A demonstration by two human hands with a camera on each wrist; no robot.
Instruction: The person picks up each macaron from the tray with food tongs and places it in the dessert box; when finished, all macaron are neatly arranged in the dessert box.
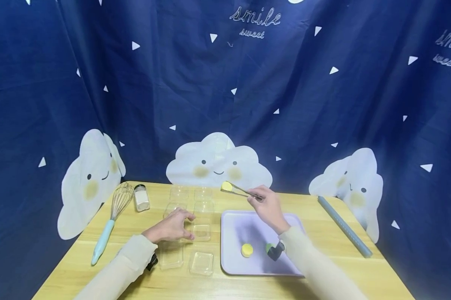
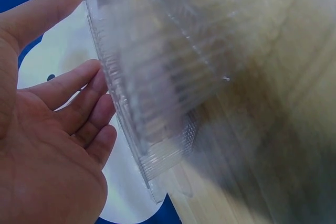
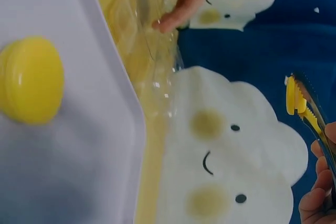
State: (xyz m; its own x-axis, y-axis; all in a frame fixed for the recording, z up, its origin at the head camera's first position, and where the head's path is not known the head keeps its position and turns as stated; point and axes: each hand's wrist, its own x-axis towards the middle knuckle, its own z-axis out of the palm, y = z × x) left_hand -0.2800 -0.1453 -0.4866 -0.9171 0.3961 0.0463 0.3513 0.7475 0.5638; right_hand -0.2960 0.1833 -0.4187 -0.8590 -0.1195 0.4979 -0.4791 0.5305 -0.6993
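My right hand [image 1: 267,208] grips a pair of metal tongs [image 1: 253,194], held up above the back of the tray. Between the serrated tips of the tongs is a yellow macaron [image 1: 227,186], also visible in the right wrist view. My left hand [image 1: 173,226] is over a clear plastic compartment box [image 1: 202,263], thumb and forefinger spread apart. In the left wrist view, the other fingertips touch the edge of the clear box [image 2: 123,108]. Another yellow macaron [image 1: 247,250] lies on the lilac tray [image 1: 227,246], near a green macaron [image 1: 269,248] partly hidden by the right wrist.
To the left lie a whisk [image 1: 107,231] with a light blue handle and a dark-lidded jar [image 1: 141,198]. A blue-grey rod [image 1: 344,226] lies along the right side of the wooden table [image 1: 210,287]. A dark blue curtain [image 1: 225,91] hangs behind.
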